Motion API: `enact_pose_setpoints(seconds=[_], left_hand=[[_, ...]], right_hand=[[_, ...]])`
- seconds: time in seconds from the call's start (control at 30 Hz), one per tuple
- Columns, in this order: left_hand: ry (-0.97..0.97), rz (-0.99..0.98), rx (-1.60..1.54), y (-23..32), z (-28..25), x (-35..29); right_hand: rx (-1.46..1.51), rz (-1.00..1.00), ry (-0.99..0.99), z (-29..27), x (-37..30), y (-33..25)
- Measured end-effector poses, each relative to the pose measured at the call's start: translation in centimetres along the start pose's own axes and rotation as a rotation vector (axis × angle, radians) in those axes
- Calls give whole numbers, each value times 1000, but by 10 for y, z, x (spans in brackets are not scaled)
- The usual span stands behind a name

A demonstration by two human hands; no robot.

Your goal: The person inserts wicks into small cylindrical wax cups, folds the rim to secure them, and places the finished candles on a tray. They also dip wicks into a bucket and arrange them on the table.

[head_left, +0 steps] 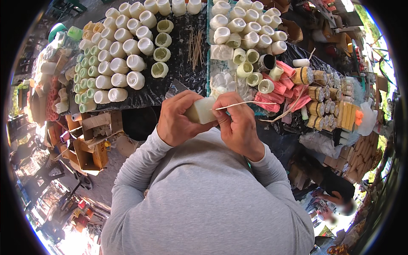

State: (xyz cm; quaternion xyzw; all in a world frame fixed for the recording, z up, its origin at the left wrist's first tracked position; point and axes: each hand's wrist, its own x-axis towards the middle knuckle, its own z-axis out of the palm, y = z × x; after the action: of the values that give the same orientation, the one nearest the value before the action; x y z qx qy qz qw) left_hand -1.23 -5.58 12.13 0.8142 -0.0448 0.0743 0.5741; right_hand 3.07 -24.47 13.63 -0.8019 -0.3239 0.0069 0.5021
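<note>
Close in front of my chest, my left hand wraps around a pale, whitish-green candle with flat sides. A white wick runs from the candle's right end across the fingers of my right hand. That hand is closed, thumb and forefinger pinched at the wick where it meets the candle. The fingertips partly cover this spot. Just beyond my hands lies the near edge of the black-covered table.
Rows of white wax cups stand on the table's left, green ones beside them. Thin sticks lie mid-table. At right are more cups, pink wax pieces and yellow bundles. Cardboard boxes sit lower left; another person is lower right.
</note>
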Motion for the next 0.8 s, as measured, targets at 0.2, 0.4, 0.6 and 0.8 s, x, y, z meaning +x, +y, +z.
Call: enact_pose_setpoints(seconds=[0.2,0.4,0.6,0.8], left_hand=[[2,25,65,-2,0,0],[41,118,170,-5,3,0],[53,208,230,-5,4,1],[47,238,285,-3,5,4]], right_hand=[[-31,0,-50,-2,0,0],[-64,-52,-54,-1,2,2],[-87,-50,-66,-4,1,1],[-12,36,-34,0,0,9]])
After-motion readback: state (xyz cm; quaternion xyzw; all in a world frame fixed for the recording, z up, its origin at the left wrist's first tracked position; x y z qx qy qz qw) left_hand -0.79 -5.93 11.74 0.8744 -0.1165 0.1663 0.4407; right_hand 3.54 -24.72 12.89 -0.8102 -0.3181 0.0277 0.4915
